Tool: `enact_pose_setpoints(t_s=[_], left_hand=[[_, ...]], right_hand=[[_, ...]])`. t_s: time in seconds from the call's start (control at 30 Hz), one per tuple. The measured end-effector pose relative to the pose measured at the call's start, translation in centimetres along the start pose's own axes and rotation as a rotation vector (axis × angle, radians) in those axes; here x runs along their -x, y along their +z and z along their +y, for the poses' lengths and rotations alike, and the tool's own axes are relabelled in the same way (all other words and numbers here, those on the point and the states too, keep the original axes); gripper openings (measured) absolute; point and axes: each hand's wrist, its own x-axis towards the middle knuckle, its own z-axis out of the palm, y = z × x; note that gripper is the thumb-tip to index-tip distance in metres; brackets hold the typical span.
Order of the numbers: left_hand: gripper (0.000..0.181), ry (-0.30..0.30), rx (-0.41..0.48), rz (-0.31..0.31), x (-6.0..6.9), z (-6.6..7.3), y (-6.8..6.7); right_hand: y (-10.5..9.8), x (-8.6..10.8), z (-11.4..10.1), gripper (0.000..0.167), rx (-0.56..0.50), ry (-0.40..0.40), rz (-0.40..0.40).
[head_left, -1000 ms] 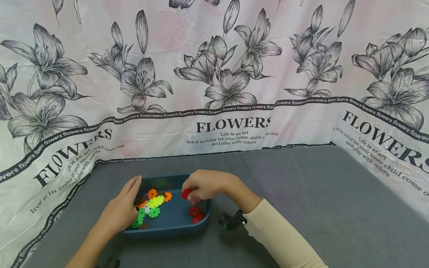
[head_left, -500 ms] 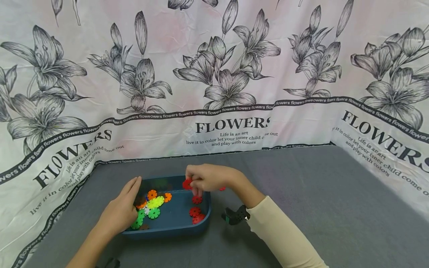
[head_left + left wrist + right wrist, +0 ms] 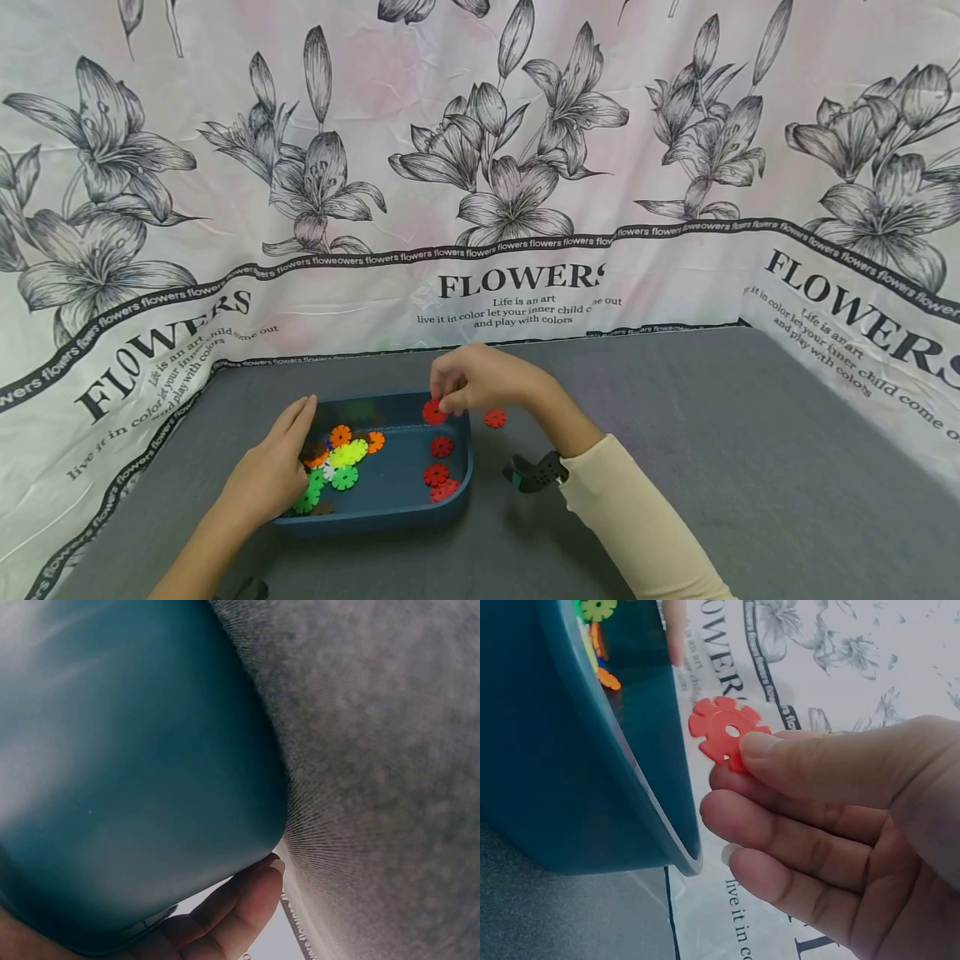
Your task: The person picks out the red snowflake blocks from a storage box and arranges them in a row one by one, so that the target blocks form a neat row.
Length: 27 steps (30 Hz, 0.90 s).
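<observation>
"Holding what in the right hand (image 3: 480, 379)?"

"Pinching a red disc (image 3: 432, 412) between thumb and forefinger, at the far right corner of the blue tray (image 3: 367, 523)."

"And with the left hand (image 3: 267, 471)?"

"Touching the tray's left end with nearly straight fingers set close together."

"See any other red pieces (image 3: 441, 447)?"

"Yes, inside along the right wall, plus a lone flat one (image 3: 495, 417) outside on the grey table (image 3: 712, 442)."

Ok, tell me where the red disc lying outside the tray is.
In the head view, the loose red disc lies on the gray table, just right of the blue tray, below the right hand in the picture.
</observation>
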Motion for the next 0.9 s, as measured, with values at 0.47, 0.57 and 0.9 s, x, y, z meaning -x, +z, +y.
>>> enact_pose_setpoints(t_s=[0.47,0.57,0.9], left_hand=[[0.081,-0.005,0.007,-0.017,0.0,-0.1,0.1],[0.082,-0.007,0.011,-0.021,0.0,-0.2,0.0],[0.082,-0.012,0.009,-0.023,-0.1,-0.2,0.0]], right_hand=[[-1.0,0.2,1.2,0.013,-0.018,0.045,0.060],[-1.3,0.3,1.4,0.016,-0.028,0.052,0.049],[-2.1,0.8,2.0,0.020,-0.003,0.052,0.001]])
